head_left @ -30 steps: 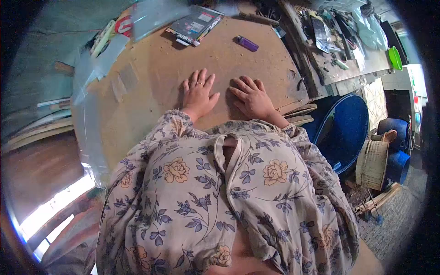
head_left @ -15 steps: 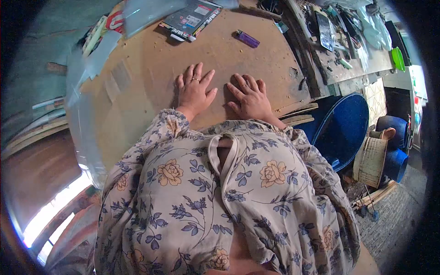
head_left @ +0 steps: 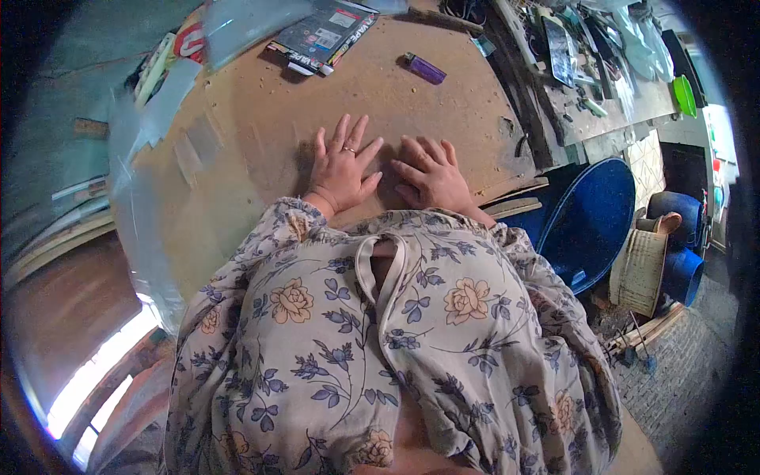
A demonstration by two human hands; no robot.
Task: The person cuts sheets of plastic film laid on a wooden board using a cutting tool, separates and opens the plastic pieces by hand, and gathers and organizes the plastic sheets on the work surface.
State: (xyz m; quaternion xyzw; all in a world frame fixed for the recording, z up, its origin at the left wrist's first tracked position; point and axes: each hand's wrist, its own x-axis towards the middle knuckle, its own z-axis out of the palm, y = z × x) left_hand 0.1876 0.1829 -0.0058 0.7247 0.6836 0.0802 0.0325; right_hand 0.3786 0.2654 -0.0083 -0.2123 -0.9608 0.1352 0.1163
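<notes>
My left hand (head_left: 346, 168) rests palm down on the brown tabletop (head_left: 277, 103), fingers spread and holding nothing. A ring (head_left: 349, 150) shows on one of its fingers. Just to its right, my right hand (head_left: 433, 176) also lies on the surface, its fingers slightly bent and apart, with nothing visible in it. The two hands do not touch. Beyond them lies a purple lighter (head_left: 425, 69). A flattened dark cardboard box (head_left: 324, 37) with "VAPE" printing is farther off, toward the upper left.
Clear plastic sheeting (head_left: 150, 229) hangs along the table's left edge. At the right, a second surface (head_left: 582, 111) holds a phone-like dark slab (head_left: 559, 51) and assorted clutter. Below it stand a large blue barrel (head_left: 590, 226) and a pale basket-like container (head_left: 640, 273). Small crumbs dot the tabletop.
My left hand has shifted slightly right, its fingers spread wider. The fingers of my right hand have bent more. The box and lighter appear slightly shifted with the camera view.
</notes>
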